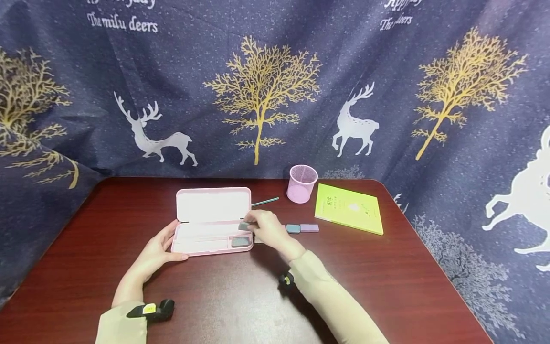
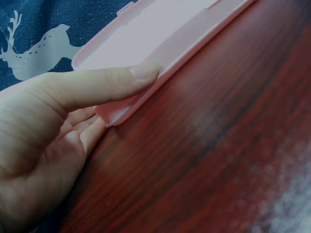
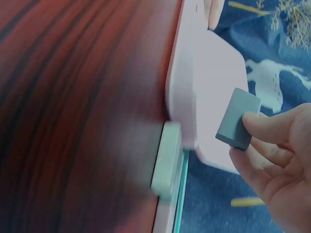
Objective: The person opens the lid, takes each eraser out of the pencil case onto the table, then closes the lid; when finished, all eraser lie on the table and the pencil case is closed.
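In the head view, a pink pencil case (image 1: 199, 245) lies open on the dark red bench (image 1: 215, 296), its lid (image 1: 213, 205) raised at the back. The left hand (image 1: 152, 251) grips the case's left end, thumb along the front edge and fingers at the side. The right hand (image 1: 268, 229) pinches a grey eraser (image 1: 245, 226) over the right part of the case. A dark grey block (image 1: 240, 241) sits in the front right compartment. To the right of the right hand lie a blue-grey block (image 1: 293, 229) and a purple block (image 1: 309, 228), end to end. Behind the case's right side is a teal pencil (image 1: 265, 201); farther right stand a pink mesh pen holder (image 1: 301, 188) and a yellow-green book (image 1: 349, 209) lying flat. A deer-patterned cloth (image 1: 185, 71) hangs behind.

In the left wrist view, the thumb rests over the case's front rim near the corner, the fingers passing behind its end.

In the right wrist view, the eraser is held at one side between thumb and fingers, tilted and clear of the case. A pale green block (image 3: 166, 160) lies just beside the case's end on the bench.
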The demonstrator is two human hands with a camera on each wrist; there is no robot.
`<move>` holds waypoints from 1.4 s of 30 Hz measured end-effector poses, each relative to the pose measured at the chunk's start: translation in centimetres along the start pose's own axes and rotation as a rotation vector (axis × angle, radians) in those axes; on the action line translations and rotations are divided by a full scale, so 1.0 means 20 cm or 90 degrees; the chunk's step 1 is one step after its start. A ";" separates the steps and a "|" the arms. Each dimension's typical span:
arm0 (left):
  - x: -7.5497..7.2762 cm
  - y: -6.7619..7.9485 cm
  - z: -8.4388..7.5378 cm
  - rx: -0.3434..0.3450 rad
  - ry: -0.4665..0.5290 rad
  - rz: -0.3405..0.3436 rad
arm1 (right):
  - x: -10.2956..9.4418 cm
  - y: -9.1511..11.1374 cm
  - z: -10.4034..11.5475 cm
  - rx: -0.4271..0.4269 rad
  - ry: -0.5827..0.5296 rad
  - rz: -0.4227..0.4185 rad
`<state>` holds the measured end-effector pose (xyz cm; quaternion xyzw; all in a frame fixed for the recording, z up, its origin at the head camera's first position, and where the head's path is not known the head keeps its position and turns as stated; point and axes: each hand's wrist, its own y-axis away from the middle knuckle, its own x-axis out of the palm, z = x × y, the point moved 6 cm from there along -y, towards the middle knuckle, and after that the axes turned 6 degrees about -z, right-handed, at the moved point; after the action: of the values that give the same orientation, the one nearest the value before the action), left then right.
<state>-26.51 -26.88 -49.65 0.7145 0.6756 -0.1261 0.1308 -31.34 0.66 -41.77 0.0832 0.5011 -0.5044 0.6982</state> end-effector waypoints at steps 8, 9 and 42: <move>0.00 0.01 0.01 0.001 -0.012 0.003 | -0.12 0.08 -0.14 0.043 -0.007 0.015; 0.00 0.01 0.01 -0.001 -0.015 0.003 | -0.13 0.08 -0.15 0.048 -0.007 0.018; 0.00 0.01 -0.01 -0.001 -0.008 0.000 | -0.14 0.20 -0.30 0.080 0.035 0.152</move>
<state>-26.39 -26.87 -49.54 0.7137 0.6748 -0.1301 0.1353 -31.85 8.11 -44.04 0.1996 0.4736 -0.4460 0.7328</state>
